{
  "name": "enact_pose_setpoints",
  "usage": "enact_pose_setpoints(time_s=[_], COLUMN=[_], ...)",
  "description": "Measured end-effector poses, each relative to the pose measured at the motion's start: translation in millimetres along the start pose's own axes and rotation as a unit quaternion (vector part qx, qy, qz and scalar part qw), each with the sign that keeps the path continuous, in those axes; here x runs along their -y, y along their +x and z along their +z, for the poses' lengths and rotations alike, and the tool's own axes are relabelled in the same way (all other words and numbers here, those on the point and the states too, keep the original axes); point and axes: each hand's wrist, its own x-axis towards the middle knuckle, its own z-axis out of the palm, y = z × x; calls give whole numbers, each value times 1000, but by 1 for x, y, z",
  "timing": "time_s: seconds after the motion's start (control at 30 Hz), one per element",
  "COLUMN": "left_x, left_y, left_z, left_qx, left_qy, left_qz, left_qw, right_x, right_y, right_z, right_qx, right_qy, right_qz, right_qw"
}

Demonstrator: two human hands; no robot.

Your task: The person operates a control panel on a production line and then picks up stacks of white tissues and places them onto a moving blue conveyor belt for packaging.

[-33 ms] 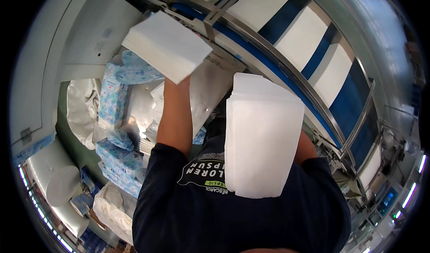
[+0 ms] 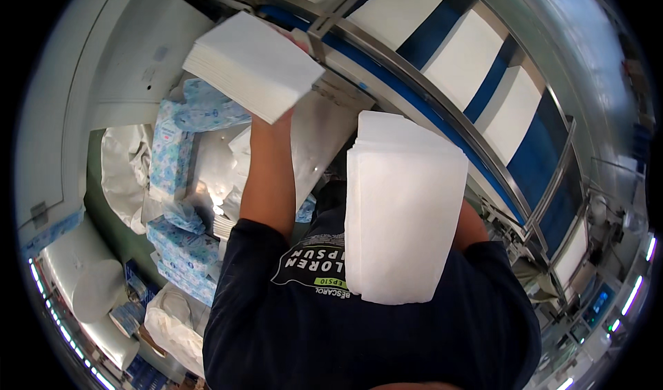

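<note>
A thick stack of white folded sheets [image 2: 255, 62] is held up at the upper left, its layered edge facing the lower left. Beneath and behind it is my left hand [image 2: 286, 116], closed on the stack, with a bit of finger showing past its far edge. A second, larger stack of white folded sheets [image 2: 404, 217] stands upright before my chest. My right forearm runs behind this one; the hand is hidden, but the stack is held up on that side.
A conveyor with a metal rail [image 2: 414, 90] and blue belt [image 2: 442, 27] carries several white stacks at the upper right. Blue-patterned packs [image 2: 173, 162] surround a metal tray [image 2: 214, 152] on the left. White rolls [image 2: 97, 290] and a white bag [image 2: 169, 317] lie lower left.
The stack in my left hand has shifted slightly up and to the left. The other stack is almost where it was, with both hands keeping their hold.
</note>
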Motion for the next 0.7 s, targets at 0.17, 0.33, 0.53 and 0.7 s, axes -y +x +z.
enact_pose_setpoints(time_s=[0.17,0.33,0.53,0.7], left_x=[50,51,73,77], left_y=[57,73,62,50], left_z=[69,72,165,229], left_qx=[-78,-71,-238,-94], left_qy=[44,-22,351,570], left_qz=[15,-64,4,89], left_qw=[996,995,906,811], right_x=[7,17,38,43], right_y=[-12,-17,-18,-13], right_z=[-8,-15,-15,-11], right_qx=[0,15,61,165], right_qy=[12,19,7,-43], right_qz=[-10,-8,3,-41], right_qw=[1000,1000,998,985])
